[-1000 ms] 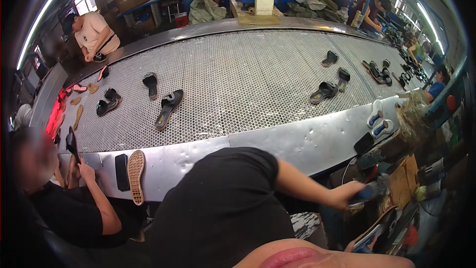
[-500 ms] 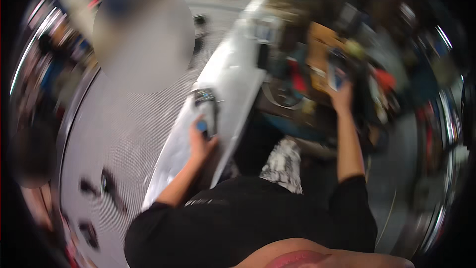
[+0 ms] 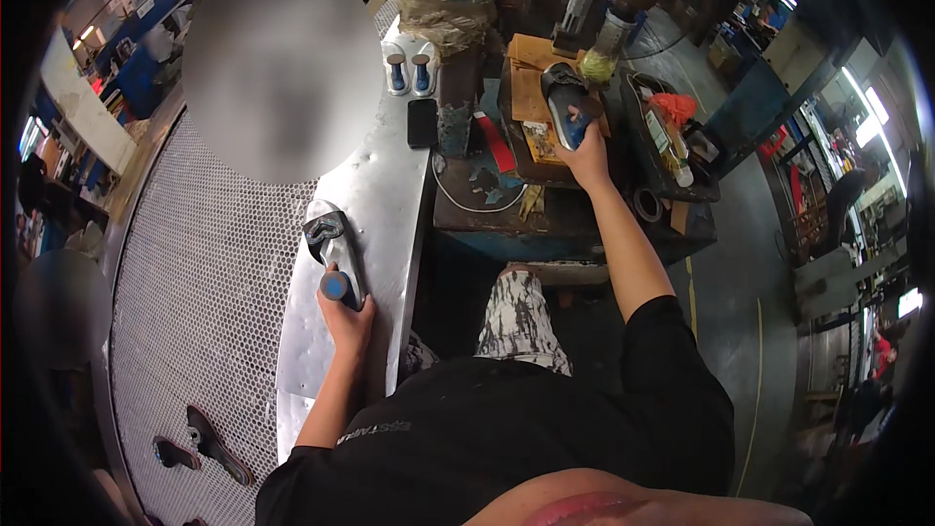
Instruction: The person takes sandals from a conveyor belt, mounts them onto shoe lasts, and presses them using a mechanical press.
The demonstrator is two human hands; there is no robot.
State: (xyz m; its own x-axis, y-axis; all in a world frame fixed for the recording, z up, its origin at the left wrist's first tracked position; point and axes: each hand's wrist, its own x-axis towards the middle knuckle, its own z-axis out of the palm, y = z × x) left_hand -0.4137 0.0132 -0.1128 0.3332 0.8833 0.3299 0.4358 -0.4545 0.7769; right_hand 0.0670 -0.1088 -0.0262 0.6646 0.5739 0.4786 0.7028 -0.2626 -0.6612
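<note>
My left hand [image 3: 348, 314] is closed round the heel end of a silvery shoe last [image 3: 348, 251]. A black strap upper wraps the last's toe, and a round disc with a blue centre tops its heel. This last is over the left edge of a shiny metal-topped bench. My right hand [image 3: 585, 151], farther forward, grips the heel end of a dark shoe on a last [image 3: 567, 102], with blue showing near my fingers. The shoe is over brown boards [image 3: 531, 88] on a machine's platform, its toe pointing away; whether it rests on them I cannot tell.
Two pale lasts with blue posts [image 3: 409, 73] stand beside a black phone [image 3: 422, 124] on the metal bench top [image 3: 375, 175]. Dark shoe pieces [image 3: 216, 445] lie on the perforated conveyor [image 3: 209, 282] at left. A tray [image 3: 672, 141] with a bottle and orange-red wrapping sits right of the machine.
My view has turned, so bench, machine and both hands appear farther left, and the blur is gone. Both hands keep their holds; the left last is now nearer the bench's left edge.
</note>
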